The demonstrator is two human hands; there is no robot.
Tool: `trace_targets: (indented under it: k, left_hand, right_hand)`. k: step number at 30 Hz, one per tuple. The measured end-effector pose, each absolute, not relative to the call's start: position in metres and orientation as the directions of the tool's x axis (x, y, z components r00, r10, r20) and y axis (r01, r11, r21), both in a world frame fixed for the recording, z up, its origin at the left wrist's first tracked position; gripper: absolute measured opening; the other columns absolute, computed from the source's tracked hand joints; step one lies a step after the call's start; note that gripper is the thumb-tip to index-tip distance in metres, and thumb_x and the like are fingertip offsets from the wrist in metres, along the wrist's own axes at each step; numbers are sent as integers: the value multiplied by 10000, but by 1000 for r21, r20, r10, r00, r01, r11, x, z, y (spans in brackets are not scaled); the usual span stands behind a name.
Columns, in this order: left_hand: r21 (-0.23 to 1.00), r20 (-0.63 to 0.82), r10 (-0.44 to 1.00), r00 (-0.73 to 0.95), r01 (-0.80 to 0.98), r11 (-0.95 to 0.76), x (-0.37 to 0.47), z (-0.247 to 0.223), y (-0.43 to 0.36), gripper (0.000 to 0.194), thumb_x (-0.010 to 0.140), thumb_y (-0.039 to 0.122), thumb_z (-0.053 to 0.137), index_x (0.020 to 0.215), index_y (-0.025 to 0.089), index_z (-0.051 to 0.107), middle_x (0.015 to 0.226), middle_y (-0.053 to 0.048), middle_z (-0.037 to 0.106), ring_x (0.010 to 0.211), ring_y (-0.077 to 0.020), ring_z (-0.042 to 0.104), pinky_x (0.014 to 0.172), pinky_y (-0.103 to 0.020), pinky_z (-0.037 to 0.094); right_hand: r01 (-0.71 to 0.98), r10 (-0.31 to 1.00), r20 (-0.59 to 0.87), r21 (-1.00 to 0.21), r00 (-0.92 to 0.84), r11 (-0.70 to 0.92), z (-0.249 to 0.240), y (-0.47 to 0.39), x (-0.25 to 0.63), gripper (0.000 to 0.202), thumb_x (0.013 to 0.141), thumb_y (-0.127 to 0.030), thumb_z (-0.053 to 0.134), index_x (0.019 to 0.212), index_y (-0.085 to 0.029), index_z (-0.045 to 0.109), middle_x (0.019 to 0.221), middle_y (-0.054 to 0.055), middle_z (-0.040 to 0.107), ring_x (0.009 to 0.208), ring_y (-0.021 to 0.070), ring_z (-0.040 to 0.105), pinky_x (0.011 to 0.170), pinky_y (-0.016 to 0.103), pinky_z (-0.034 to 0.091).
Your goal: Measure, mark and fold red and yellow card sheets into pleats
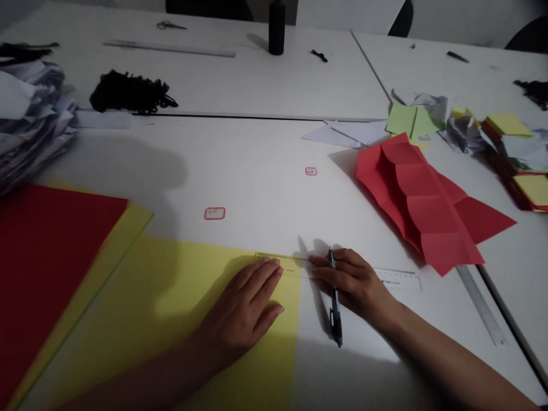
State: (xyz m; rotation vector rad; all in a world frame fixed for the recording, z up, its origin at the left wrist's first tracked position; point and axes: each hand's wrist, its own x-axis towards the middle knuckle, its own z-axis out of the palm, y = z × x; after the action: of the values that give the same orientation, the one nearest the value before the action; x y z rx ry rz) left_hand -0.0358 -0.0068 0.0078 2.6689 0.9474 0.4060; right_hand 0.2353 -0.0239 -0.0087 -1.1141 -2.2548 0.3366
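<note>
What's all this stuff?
yellow sheet: one, yellow, front
clear ruler: one, transparent, front
pen: one, dark, right hand
folded paper: one, red, right
sheet stack: one, multicoloured, left
metal ruler: one, silver, right
labels: two, red-edged, middle
bottle: one, black, back
scissors: one, dark, back
long strip: one, pale, back
bundles: three, black, both sides
loose papers: many, white, left
paper pieces: many, mixed, right
small objects: two, dark, back
chairs: three, black, behind
tables: several, white, underneath
left hand: one, bare, on ruler
right hand: one, bare, holding pen

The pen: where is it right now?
In the head view, the pen is right of centre, held in the right hand, lying across the line of the clear ruler.
</note>
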Motion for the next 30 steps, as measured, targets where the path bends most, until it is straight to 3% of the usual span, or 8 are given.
trace_targets:
  k: [30]
  left_hand:
    - [354,183,645,741,563,-747,-37,5,-5,512,922,286,507,1402,139,406,1384,-110,498,1291,-249,447,1060,-402,438]
  right_hand:
    - [647,791,400,-459,-462,610,-8,-22,235,302,867,-132,625,1147,-239,588,1156,29,690,995,178,626,866,378,549]
